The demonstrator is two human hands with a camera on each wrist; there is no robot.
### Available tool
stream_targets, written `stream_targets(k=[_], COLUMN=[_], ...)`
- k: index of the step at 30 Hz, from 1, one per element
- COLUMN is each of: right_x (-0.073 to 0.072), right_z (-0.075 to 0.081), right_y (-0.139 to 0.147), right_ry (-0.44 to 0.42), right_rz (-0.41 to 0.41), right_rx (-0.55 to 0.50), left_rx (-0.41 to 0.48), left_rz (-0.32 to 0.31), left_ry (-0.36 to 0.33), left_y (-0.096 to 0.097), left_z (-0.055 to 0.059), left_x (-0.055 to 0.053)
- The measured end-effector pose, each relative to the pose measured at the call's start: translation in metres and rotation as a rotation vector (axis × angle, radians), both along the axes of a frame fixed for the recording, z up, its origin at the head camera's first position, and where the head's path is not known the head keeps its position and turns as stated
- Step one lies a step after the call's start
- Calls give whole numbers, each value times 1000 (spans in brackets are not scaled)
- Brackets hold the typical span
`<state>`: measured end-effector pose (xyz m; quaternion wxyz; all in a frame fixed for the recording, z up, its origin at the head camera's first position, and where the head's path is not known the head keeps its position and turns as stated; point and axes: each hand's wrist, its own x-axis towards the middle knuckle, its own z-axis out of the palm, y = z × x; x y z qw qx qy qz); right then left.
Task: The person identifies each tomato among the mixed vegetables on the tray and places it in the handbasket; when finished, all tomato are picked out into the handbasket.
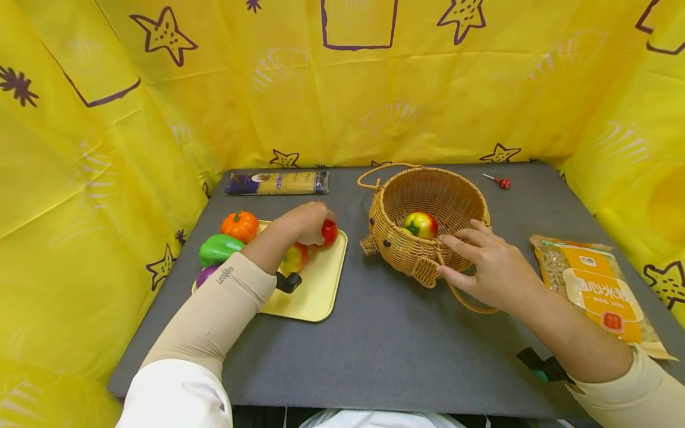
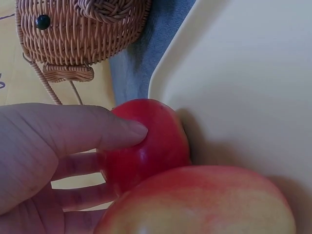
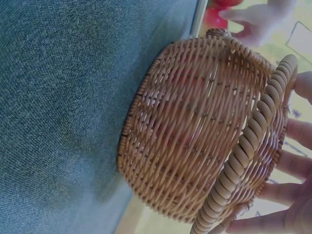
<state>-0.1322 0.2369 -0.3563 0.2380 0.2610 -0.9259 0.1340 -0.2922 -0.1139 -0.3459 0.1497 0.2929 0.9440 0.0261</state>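
With thumb and fingers around it, my left hand (image 1: 307, 223) grips a round red toy fruit (image 2: 146, 146) at the far right part of the yellow tray (image 1: 316, 297). A red-and-yellow toy fruit (image 2: 204, 204) lies right beside it. My right hand (image 1: 489, 261) rests its spread, nearly straight fingers at the rim of a wicker basket (image 1: 407, 252) with an animal face. Inside the basket shows a yellow-and-red toy fruit (image 1: 421, 225), partly overlapping another. One basket handle (image 3: 243, 151) hangs outward near the right hand.
An orange toy pumpkin (image 1: 239, 226), a green toy pepper (image 1: 219, 249) and a purple toy vegetable (image 1: 206, 275) lie at the tray's left. A noodle pack (image 1: 278, 183) lies behind, a lollipop (image 1: 503, 183) at back right, and a yellow food bag (image 1: 599, 291) at right.
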Motion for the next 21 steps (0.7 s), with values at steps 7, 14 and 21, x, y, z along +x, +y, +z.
stream_targets(k=[7,14,21], right_x=[0,0,-1], right_z=[0,-1,-1], right_y=[0,0,1], right_ry=[-4,-2,4], right_rz=[-2,-2,2], right_rx=[-3,-4,1], left_rx=[11,58,132], left_rz=[-13,-35,-49], left_ry=[14,28,72], left_y=[-3,-6,-3], left_z=[-2,0,9], left_x=[-1,-1,1])
